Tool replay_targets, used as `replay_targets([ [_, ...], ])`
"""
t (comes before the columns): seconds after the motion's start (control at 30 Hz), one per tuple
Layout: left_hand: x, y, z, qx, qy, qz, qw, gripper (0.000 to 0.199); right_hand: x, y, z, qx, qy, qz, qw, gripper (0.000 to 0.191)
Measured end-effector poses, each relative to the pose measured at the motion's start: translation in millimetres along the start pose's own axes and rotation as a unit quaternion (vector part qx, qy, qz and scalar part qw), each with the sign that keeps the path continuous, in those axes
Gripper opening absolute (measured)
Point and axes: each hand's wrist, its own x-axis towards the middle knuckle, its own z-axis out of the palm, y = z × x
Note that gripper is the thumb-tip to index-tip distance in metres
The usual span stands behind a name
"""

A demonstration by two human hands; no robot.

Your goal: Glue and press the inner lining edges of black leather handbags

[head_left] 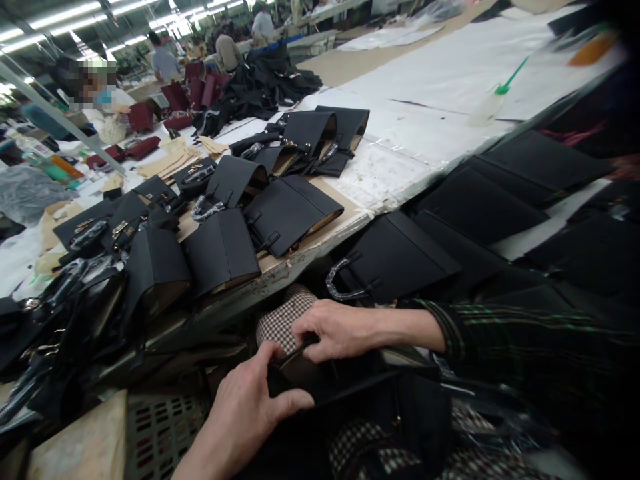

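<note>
A black handbag (pixel 360 387) lies across my lap, its brownish inside partly showing between my hands. My left hand (pixel 250 400) grips the near edge of the bag, thumb on one side and fingers on the other. Just beyond it, my right hand (pixel 335 330) pinches the far edge of the same bag, fingers curled over the rim. Checked cloth (pixel 287 320) shows on my knee behind the bag. Clear plastic wrap (pixel 500 407) sits at the bag's right end. The lower part of the bag is dark and hard to make out.
Many black handbags (pixel 295 207) with wrapped handles crowd the table edge; others (pixel 395 257) lie at my right. A plastic crate (pixel 165 433) stands low at left. A glue bottle (pixel 493 100) with a green nozzle stands on the white table covering (pixel 400 147). People work farther back.
</note>
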Motion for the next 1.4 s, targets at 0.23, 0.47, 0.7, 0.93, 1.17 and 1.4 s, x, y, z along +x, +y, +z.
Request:
replay_targets([
  [0.23,-9.8,-19.5,9.2,-0.128,0.016,-0.033,0.991,0.018,4.4,4.8,-0.1,0.005,-0.021,0.023,0.999,0.014],
  [0.47,-9.5,-18.8,9.9,-0.083,0.039,-0.027,0.995,0.021,10.3,6.9,5.9,-0.02,-0.078,-0.044,0.996,0.028],
  [0.7,-9.8,-12.4,8.2,-0.037,0.035,-0.027,0.998,0.021,11.3,-14.1,-0.3,-0.123,-0.13,-0.059,0.982,0.024],
  [0.93,-9.5,-11.1,7.9,-0.03,0.035,-0.022,0.999,0.021,16.4,-13.8,1.5,-0.129,-0.144,-0.067,0.979,0.029],
  [1.17,-14.0,-27.2,14.4,-0.021,0.103,0.073,0.992,0.028,21.9,-15.6,4.7,-0.172,-0.137,-0.068,0.973,0.026],
  [1.4,-16.7,-38.4,16.2,0.065,0.143,0.204,0.966,0.032,23.6,-7.8,5.4,-0.133,-0.155,-0.063,0.977,0.024],
])
